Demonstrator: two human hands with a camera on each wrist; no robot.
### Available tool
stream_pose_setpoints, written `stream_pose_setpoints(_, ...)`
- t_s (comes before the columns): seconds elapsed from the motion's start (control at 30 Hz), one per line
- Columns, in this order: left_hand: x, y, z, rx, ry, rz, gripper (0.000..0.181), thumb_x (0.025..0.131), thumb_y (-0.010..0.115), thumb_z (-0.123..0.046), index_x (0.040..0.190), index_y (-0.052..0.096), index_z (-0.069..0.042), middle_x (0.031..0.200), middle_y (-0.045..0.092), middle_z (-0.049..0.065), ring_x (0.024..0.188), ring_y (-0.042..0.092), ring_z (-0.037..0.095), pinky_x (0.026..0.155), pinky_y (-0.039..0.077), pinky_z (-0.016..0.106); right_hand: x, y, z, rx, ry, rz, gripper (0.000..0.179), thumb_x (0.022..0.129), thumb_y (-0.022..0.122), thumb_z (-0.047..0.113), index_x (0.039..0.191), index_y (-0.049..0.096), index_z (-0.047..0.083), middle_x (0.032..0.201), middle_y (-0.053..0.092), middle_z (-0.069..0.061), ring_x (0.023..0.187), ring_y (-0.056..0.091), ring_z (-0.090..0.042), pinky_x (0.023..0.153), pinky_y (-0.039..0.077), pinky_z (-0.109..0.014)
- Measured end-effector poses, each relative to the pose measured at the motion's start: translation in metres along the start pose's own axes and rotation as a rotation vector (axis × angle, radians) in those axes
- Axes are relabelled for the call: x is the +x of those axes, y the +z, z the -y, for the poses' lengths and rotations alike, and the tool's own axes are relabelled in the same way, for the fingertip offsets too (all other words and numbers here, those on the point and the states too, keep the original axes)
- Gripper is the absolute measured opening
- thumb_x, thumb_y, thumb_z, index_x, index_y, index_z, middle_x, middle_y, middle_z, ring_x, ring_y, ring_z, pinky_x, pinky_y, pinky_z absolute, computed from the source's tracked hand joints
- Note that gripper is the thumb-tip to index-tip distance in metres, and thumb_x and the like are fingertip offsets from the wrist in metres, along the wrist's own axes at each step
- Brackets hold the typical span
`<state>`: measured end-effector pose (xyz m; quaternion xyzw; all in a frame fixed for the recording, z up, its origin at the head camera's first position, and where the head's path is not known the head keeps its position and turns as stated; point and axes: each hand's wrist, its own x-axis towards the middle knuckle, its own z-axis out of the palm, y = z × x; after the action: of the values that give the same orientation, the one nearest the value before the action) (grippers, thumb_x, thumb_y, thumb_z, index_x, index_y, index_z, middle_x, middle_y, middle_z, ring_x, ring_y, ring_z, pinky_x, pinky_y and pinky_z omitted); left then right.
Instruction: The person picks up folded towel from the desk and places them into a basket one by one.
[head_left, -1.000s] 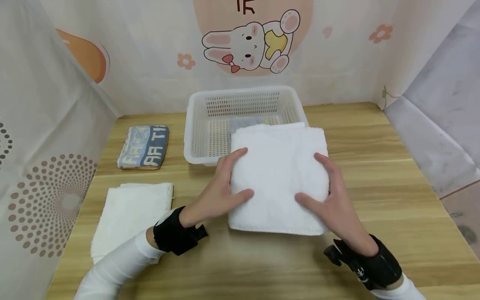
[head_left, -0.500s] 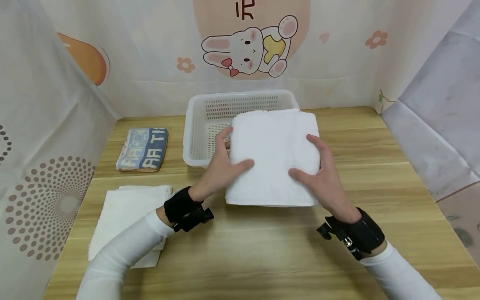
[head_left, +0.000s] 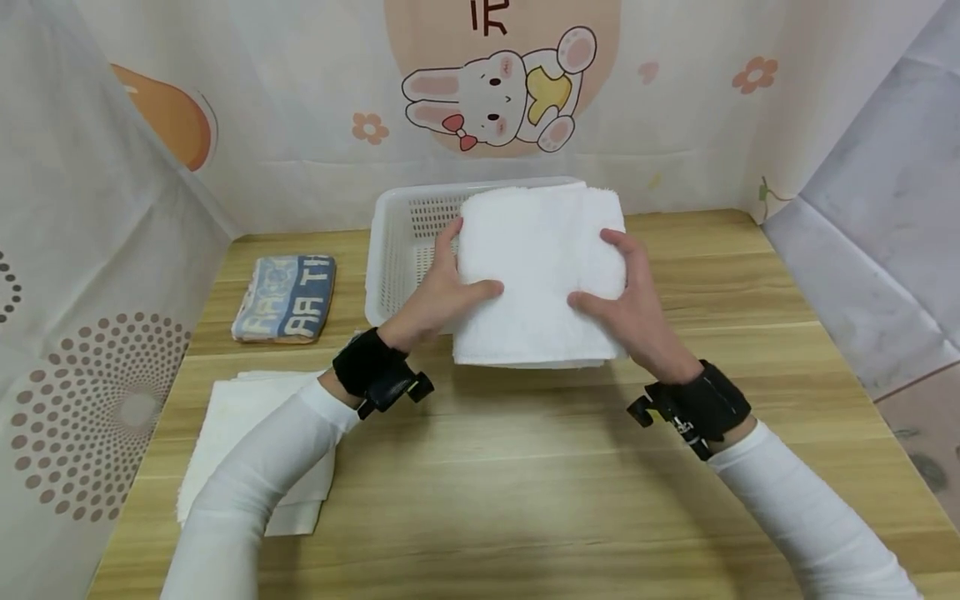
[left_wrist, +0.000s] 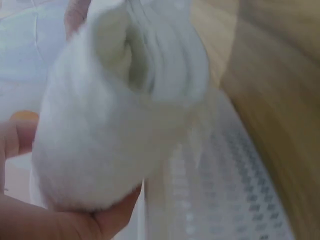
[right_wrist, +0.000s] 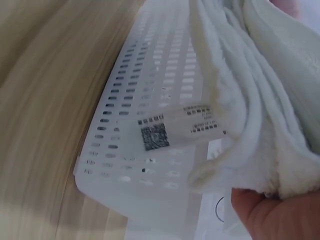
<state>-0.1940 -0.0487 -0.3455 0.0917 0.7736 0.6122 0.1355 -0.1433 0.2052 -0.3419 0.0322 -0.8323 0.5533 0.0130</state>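
Note:
A thick folded white towel (head_left: 536,267) is held between both hands above the white perforated basket (head_left: 386,250), covering its right part in the head view. My left hand (head_left: 442,292) grips the towel's left side, thumb on top and fingers at the edge. On the opposite side my right hand (head_left: 633,304) grips it the same way. The left wrist view shows the towel's rounded fold (left_wrist: 100,135) with fingers beneath it. In the right wrist view, layered edges show, and a printed care label (right_wrist: 175,130) hangs beside the basket's slotted wall (right_wrist: 125,95).
A folded blue patterned towel (head_left: 285,298) lies on the wooden table (head_left: 525,483) left of the basket. Nearer, another folded white towel (head_left: 255,425) lies partly under the left forearm. A curtain with a rabbit print (head_left: 495,96) hangs behind the table.
Both hands have carried the folded white towel forward, away from the body, from the basket's near edge to over its right part. The grey item seen in the basket earlier is now hidden.

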Motion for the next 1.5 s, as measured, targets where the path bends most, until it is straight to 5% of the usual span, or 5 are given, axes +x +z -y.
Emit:
stream_pose_setpoints(0.37,0.024,-0.012,0.002,0.071,0.057,0.11,0.113,0.08,0.081,-0.01,0.158,0.002,-0.023,0.163,0.005,0.009,0.14,0.024,0.025,0.116,0.023,0.05,0.028,-0.001,0.001,0.006,0.091,0.04,0.085,0.086,0.073,0.008,0.154,0.022,0.015,0.164,0.009,-0.009,0.149,0.01,-0.023,0.119,0.009,-0.053)
stream_pose_setpoints(0.57,0.03,-0.015,0.002,0.086,0.055,0.164,0.11,0.079,0.082,-0.01,0.159,0.006,-0.024,0.159,0.014,0.011,0.132,0.034,0.028,0.111,0.032,0.051,0.035,0.0,-0.001,0.059,0.154,0.062,0.076,0.088,0.071,0.006,0.149,0.026,0.014,0.157,0.016,-0.011,0.133,0.033,-0.031,0.104,0.04,-0.049)
stream_pose_setpoints(0.8,0.035,-0.018,0.003,0.147,0.076,0.176,0.097,0.084,0.079,-0.012,0.158,0.018,-0.027,0.161,0.016,0.007,0.134,0.035,0.024,0.108,0.038,0.047,0.045,-0.002,-0.004,0.001,0.1,0.096,0.058,0.092,0.068,0.011,0.142,0.037,0.009,0.16,0.016,-0.008,0.14,0.021,-0.029,0.111,0.028,-0.051)
stream_pose_setpoints(1.07,0.045,-0.022,0.0,0.173,0.101,0.168,0.091,0.086,0.077,-0.012,0.157,0.022,-0.025,0.159,0.023,0.006,0.131,0.038,0.022,0.11,0.036,0.043,0.061,-0.003,-0.003,0.03,0.102,0.173,0.034,0.098,0.061,0.016,0.13,0.051,0.01,0.15,0.03,-0.006,0.108,0.051,-0.029,0.079,0.051,-0.03)
stream_pose_setpoints(1.5,0.058,-0.024,0.0,0.207,0.117,0.129,0.091,0.086,0.077,-0.011,0.157,0.021,-0.022,0.162,0.021,0.003,0.14,0.028,0.015,0.119,0.021,0.04,0.083,-0.004,-0.001,-0.045,0.114,0.182,0.044,0.094,0.067,0.017,0.134,0.051,0.01,0.159,0.026,-0.008,0.139,0.023,-0.028,0.115,0.019,-0.051)
